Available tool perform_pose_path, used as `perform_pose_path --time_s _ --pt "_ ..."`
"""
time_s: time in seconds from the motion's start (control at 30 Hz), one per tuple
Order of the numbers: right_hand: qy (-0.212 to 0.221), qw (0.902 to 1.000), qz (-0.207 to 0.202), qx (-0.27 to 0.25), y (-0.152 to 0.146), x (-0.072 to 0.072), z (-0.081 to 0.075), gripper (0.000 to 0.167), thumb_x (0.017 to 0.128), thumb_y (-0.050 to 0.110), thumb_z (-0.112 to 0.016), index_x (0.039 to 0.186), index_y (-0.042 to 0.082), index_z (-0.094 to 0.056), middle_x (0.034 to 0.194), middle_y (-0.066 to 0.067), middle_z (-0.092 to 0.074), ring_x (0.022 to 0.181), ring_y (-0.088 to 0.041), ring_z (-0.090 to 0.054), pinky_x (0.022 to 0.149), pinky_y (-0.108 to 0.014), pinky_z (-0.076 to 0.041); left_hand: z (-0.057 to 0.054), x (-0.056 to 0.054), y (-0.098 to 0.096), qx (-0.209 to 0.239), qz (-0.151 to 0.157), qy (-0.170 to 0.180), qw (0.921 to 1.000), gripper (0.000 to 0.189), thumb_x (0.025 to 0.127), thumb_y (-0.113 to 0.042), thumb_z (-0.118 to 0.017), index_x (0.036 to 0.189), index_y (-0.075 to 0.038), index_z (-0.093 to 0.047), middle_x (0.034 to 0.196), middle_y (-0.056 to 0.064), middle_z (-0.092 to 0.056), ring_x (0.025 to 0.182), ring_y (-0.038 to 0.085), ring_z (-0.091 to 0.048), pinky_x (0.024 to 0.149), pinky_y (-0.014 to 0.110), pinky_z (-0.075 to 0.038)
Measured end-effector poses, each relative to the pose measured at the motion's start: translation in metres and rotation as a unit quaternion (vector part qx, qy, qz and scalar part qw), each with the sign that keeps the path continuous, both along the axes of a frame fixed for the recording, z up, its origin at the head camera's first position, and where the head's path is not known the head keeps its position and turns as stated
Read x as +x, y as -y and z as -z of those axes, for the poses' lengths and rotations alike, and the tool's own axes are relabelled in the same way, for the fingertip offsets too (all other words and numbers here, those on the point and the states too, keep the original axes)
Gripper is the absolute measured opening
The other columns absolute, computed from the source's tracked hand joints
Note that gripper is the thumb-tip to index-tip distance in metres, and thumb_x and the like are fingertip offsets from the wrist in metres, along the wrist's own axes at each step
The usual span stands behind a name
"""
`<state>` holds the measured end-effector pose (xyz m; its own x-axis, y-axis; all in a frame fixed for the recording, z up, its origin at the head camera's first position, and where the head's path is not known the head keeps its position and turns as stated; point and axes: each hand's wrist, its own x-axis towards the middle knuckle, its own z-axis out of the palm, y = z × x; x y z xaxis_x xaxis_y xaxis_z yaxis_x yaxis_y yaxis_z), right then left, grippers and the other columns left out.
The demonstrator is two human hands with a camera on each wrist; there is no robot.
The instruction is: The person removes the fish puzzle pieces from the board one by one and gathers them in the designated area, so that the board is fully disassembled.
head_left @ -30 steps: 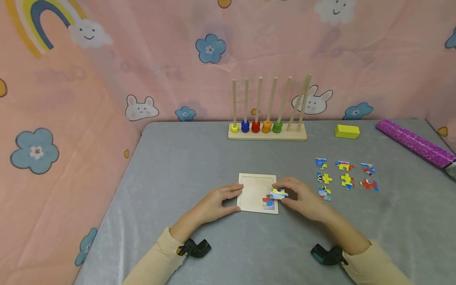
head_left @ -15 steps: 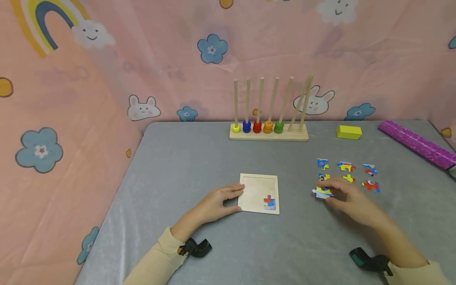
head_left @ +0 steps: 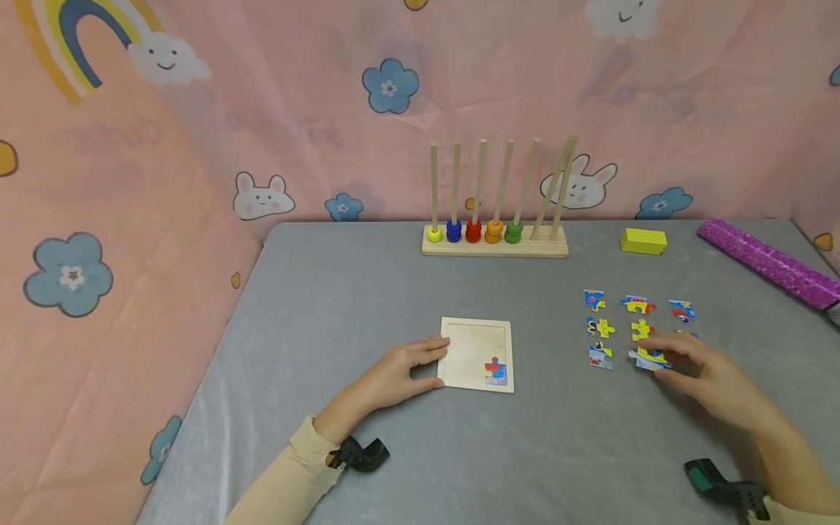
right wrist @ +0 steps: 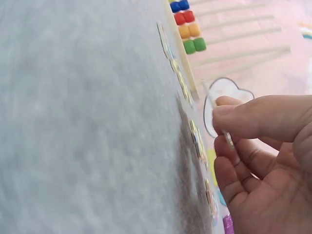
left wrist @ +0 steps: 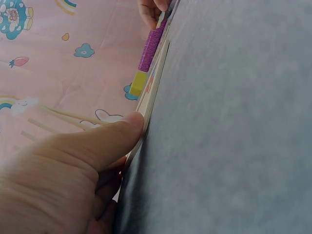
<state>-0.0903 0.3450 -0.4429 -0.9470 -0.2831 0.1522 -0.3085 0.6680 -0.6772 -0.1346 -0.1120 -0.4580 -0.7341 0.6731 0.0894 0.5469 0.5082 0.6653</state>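
Observation:
My left hand [head_left: 397, 375] rests at the left side of a square wooden puzzle tray [head_left: 466, 346], fingertips on its rim and thumb at the near left corner. One red and blue jigsaw piece [head_left: 496, 373] lies in the tray's near right corner. My right hand [head_left: 715, 379] pinches a yellow and light blue jigsaw piece [head_left: 646, 360] between thumb and fingers, close over the cloth, to the right of another jigsaw piece [head_left: 600, 356]. In the right wrist view the pinched piece [right wrist: 229, 140] appears edge-on. The right hand partly covers a piece behind it.
Several loose jigsaw pieces [head_left: 636, 305] lie in rows on the grey tabletop [head_left: 328, 292]. At the back stand a wooden peg rack [head_left: 495, 249] with coloured beads and a yellow block [head_left: 643, 241]. A purple glittery roll [head_left: 764, 262] lies at the right edge.
My right hand has carried the pinched jigsaw piece from over the tray's right edge rightward, past the near left loose piece. My left hand has stayed at the tray.

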Motion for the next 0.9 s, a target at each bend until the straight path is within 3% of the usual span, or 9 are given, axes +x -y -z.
perform_pose_path --time_s 0.3,0.63,0.77,0.9 --pt "-0.005 1.0000 -0.005 0.000 -0.004 0.002 0.006 0.035 0.081 -0.006 -0.068 0.114 0.005 -0.065 0.104 0.015 -0.055 0.094 0.012 -0.048 0.078 0.000 -0.035 0.000 -0.001 0.000 0.003 -0.001 0.001 1.0000 0.057 0.086 -0.023 -0.071 0.136 -0.004 -0.050 0.145 0.004 -0.046 0.137 0.020 -0.039 0.107 0.038 -0.039" --pt "0.007 0.9998 0.004 0.016 -0.004 0.004 0.010 0.034 0.084 -0.001 -0.067 0.117 0.007 -0.065 0.114 0.033 -0.046 0.104 0.020 -0.037 0.081 0.003 -0.025 0.000 -0.001 0.000 0.000 0.000 0.002 1.0000 0.056 0.086 -0.022 -0.071 0.136 -0.004 -0.051 0.145 0.004 -0.046 0.137 0.020 -0.039 0.108 0.037 -0.039" --pt "0.014 0.9999 0.006 0.007 -0.005 0.003 0.011 0.034 0.085 0.000 -0.067 0.118 0.006 -0.064 0.116 0.033 -0.044 0.108 0.021 -0.034 0.083 0.003 -0.024 -0.001 -0.001 0.000 0.000 0.001 0.003 1.0000 0.057 0.086 -0.022 -0.071 0.135 -0.003 -0.051 0.144 0.004 -0.047 0.136 0.020 -0.040 0.107 0.037 -0.039" --pt "0.025 0.9996 0.013 -0.006 -0.006 0.003 0.011 0.036 0.085 0.002 -0.068 0.121 0.005 -0.061 0.115 0.029 -0.047 0.105 0.020 -0.040 0.081 0.002 -0.030 0.000 -0.001 0.000 0.000 0.000 0.000 1.0000 0.057 0.086 -0.022 -0.071 0.135 -0.003 -0.051 0.144 0.004 -0.047 0.136 0.019 -0.040 0.107 0.037 -0.039"
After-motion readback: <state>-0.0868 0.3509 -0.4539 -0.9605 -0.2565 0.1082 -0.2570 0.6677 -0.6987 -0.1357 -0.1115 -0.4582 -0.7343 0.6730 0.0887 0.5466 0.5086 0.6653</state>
